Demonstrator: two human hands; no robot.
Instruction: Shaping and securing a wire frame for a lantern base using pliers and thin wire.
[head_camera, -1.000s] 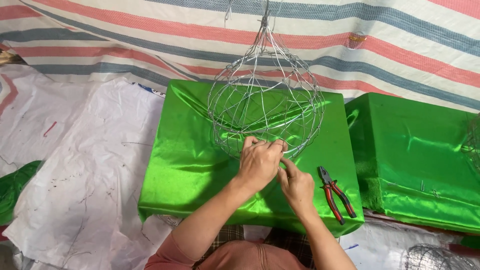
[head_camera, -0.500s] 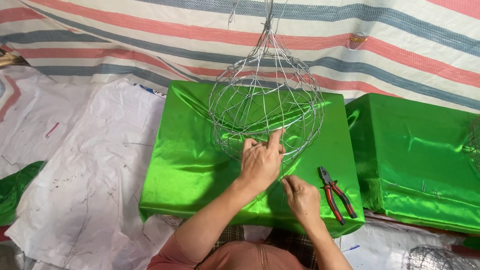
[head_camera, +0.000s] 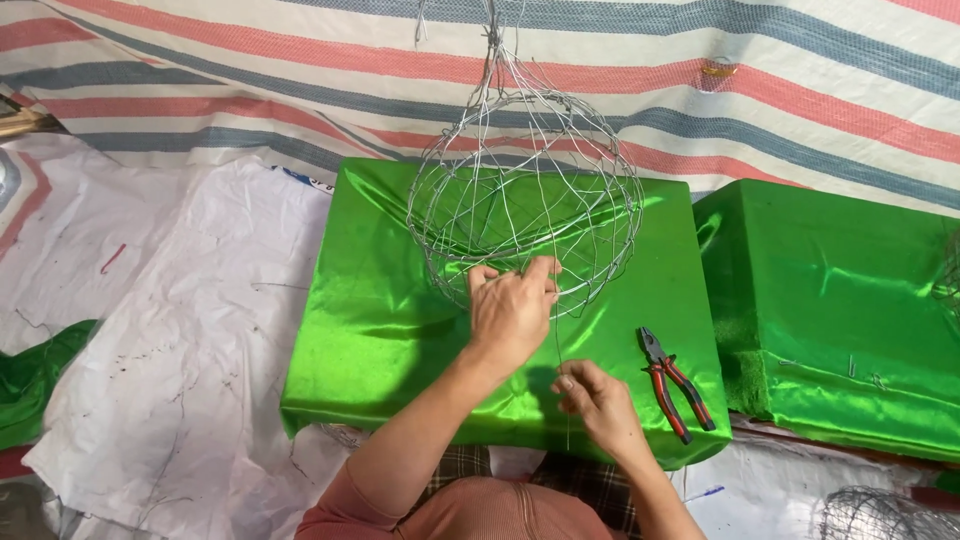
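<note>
Silvery wire frame (head_camera: 525, 195), globe-shaped, hanging over a green satin-covered block (head_camera: 400, 330). Left hand (head_camera: 512, 310) pinches its lower rim, fingers together. Right hand (head_camera: 595, 400) grips a thin wire strand (head_camera: 558, 340) below; best kept taut. Red-handled pliers (head_camera: 675, 385) lie just beside. Hanging point cut off; strand's end hard to make out.

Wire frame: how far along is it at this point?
Done: the round wire frame already holds its globe shape, hanging over the green satin-covered block. In hand: the left hand grips its lower rim while the right hand pinches a loose wire strand running down from it. Left: that strand looks unfastened; the pliers lie unused beside.
</note>
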